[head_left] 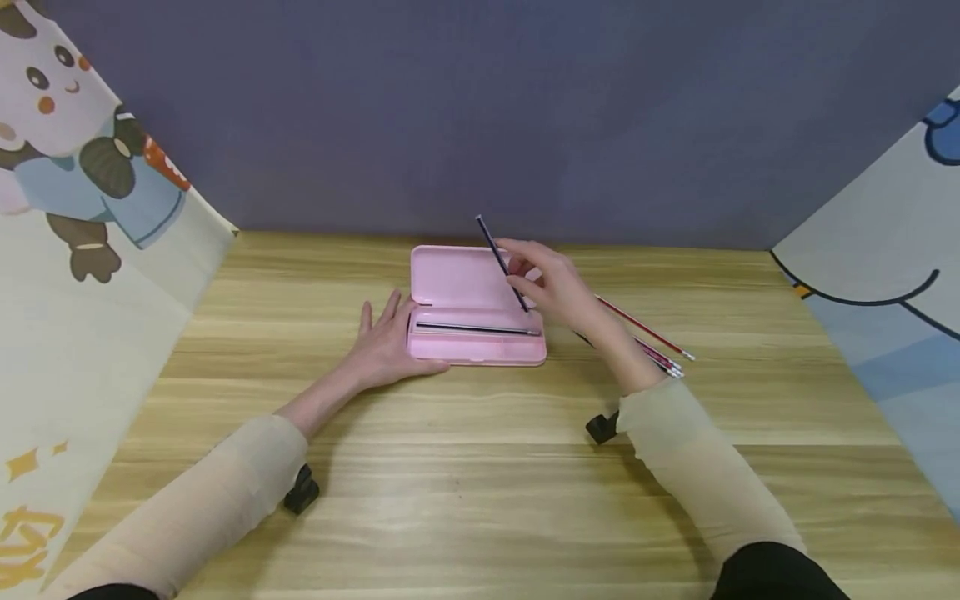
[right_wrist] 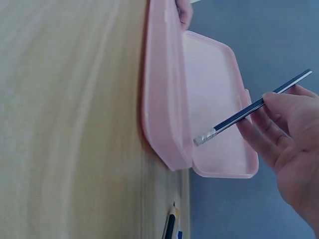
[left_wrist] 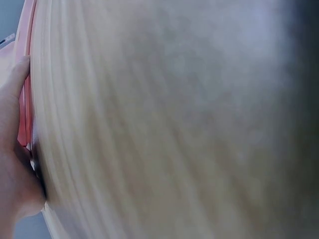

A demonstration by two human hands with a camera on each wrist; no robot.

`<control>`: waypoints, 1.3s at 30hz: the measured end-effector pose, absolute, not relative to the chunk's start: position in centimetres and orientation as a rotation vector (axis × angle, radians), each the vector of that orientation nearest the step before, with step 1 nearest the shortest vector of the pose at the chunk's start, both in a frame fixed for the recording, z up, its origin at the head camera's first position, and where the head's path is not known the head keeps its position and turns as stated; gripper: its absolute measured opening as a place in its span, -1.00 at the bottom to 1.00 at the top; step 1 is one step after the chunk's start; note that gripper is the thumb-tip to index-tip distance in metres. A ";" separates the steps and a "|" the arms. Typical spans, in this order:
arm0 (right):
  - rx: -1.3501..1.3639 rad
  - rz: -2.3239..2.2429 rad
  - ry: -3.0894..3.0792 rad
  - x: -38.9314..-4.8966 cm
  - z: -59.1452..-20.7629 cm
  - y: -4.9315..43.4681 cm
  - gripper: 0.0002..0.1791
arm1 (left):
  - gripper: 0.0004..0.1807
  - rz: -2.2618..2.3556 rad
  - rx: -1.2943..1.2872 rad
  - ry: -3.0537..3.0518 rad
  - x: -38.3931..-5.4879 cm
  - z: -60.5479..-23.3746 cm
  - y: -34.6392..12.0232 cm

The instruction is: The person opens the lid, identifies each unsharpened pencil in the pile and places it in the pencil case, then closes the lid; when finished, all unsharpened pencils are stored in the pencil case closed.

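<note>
A pink pencil case [head_left: 457, 277] lies open on the table with its lid folded back. One dark pencil [head_left: 472, 327] lies in its tray. My left hand [head_left: 382, 346] rests at the case's left end, fingers spread, with the thumb along the front edge. Above the right side of the case, my right hand [head_left: 553, 283] pinches a dark-blue striped pencil [right_wrist: 244, 113] between thumb and fingers. That pencil slants, its eraser end pointing down toward the tray.
To the right of the case a red pencil [head_left: 647, 327] and several more pencils [head_left: 660, 360] lie on the wooden table [head_left: 450, 467], partly hidden by my right forearm. A grey-blue panel [head_left: 480, 117] stands behind the table, with cartoon-printed sheets [head_left: 97, 275] at the sides.
</note>
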State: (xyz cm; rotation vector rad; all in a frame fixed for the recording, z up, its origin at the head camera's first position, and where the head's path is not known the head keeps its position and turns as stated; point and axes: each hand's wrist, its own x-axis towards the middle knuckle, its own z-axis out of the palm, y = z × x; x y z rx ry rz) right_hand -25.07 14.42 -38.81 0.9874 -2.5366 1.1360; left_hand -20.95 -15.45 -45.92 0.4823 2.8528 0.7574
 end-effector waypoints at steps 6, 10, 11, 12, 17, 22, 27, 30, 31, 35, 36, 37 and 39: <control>1.070 0.902 -2.671 -24.9 -39.1 13.6 -0.43 | 0.27 0.761 0.484 2.850 -20.8 -45.8 -15.4; 1.105 0.783 -2.736 -24.6 -39.2 13.1 -0.45 | 0.28 0.756 0.481 2.851 -20.9 -45.8 -15.3; 1.108 0.757 -2.749 -24.6 -39.2 13.0 -0.46 | 0.28 0.755 0.479 2.850 -20.9 -45.8 -15.3; 1.109 0.726 -2.759 -24.5 -39.3 12.8 -0.46 | 0.28 0.753 0.476 2.850 -20.8 -45.8 -15.3; 1.139 0.587 -2.747 -24.6 -40.2 12.1 -0.50 | 0.28 0.753 0.471 2.849 -20.8 -45.8 -15.4; 1.178 0.451 -2.749 -24.5 -40.6 11.4 -0.56 | 0.28 0.758 0.476 2.850 -20.9 -45.9 -15.5; 1.168 0.334 -2.811 -24.2 -40.9 10.8 -0.59 | 0.30 0.747 0.476 2.849 -20.8 -45.9 -15.4; 1.169 0.267 -2.828 -24.0 -41.2 10.5 -0.58 | 0.29 0.750 0.478 2.847 -20.8 -45.8 -15.2; 1.168 0.247 -2.833 -24.0 -41.3 10.4 -0.57 | 0.29 0.754 0.479 2.847 -20.8 -45.7 -15.2; 1.158 0.186 -2.840 -23.9 -41.4 10.1 -0.52 | 0.28 0.766 0.481 2.844 -20.8 -45.7 -15.2; 1.158 0.185 -2.838 -23.9 -41.5 10.1 -0.52 | 0.28 0.767 0.481 2.845 -20.8 -45.7 -15.2; 1.160 0.188 -2.836 -23.9 -41.5 10.1 -0.52 | 0.28 0.768 0.480 2.845 -20.8 -45.8 -15.2; 1.170 0.191 -2.828 -23.9 -41.7 10.1 -0.52 | 0.27 0.768 0.475 2.846 -20.8 -45.8 -15.3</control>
